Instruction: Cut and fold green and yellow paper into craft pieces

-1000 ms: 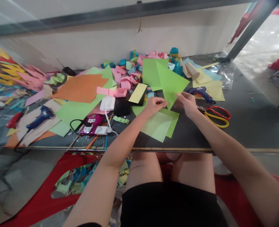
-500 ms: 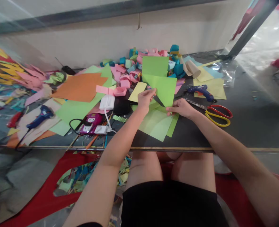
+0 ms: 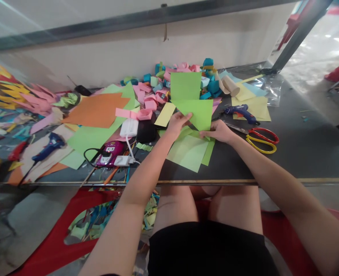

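Observation:
A bright green sheet of paper (image 3: pixel 201 111) is held up and slightly curved between my two hands. My left hand (image 3: pixel 178 123) pinches its left edge with thumb and fingers. On its lower right corner, my right hand (image 3: pixel 218 131) is closed with the thumb against the paper. Beneath lie pale green sheets (image 3: pixel 186 154) on the dark table. Behind the held sheet stands another green piece (image 3: pixel 186 86); whether the two are joined I cannot tell. A pale yellow strip (image 3: pixel 165 114) lies beside my left hand. Red-and-yellow-handled scissors (image 3: pixel 261 140) rest right of my right hand.
Pink, blue and green paper loops (image 3: pixel 158 90) are heaped at the back. One blue glue gun (image 3: pixel 242 112) lies right, another glue gun (image 3: pixel 49 147) left. Between are a purple power socket (image 3: pixel 110 153), a white adapter (image 3: pixel 129 127) and orange paper (image 3: pixel 97 109). A person's arm shows far left.
The view has shifted slightly. My left fingers have spread further across the green sheet, and the sheet sits a little lower. A person's arm has come in at the far left.

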